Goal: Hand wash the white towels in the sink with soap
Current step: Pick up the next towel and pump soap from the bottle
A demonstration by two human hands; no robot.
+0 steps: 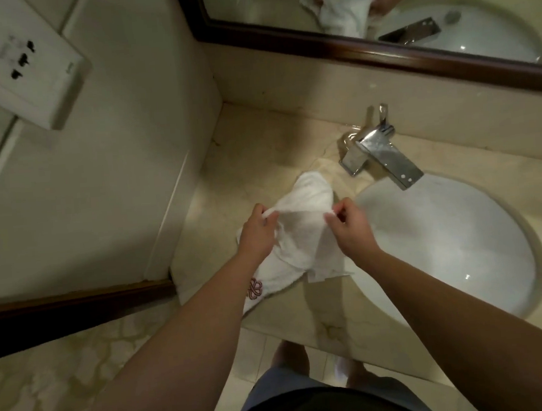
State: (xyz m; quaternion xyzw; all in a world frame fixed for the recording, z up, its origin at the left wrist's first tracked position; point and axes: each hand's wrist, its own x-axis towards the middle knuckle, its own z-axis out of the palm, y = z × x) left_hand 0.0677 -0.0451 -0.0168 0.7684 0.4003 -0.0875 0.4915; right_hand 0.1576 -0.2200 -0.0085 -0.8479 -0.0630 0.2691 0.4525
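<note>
Left hand: fingers curled, pinching the upper edge of the towel at frame centre. Right hand: thumb and fingers pinching the same edge, just right of the left hand. The edge is stretched between the two hands; the cloth hangs below them, with a loose corner under the right wrist.

The towel is white. Its far end lies on the counter, left of the sink. Its near end, bearing a pink embroidered logo, lies at the counter's front edge, partly under the left forearm. No part of the towel is in the sink.

The sink is a white oval bowl at right of centre. The chrome tap stands at its upper rim, spout over the bowl.

A dark-framed mirror occupies the upper right and reflects hands, towel and tap. A white socket plate is at upper left.
</note>
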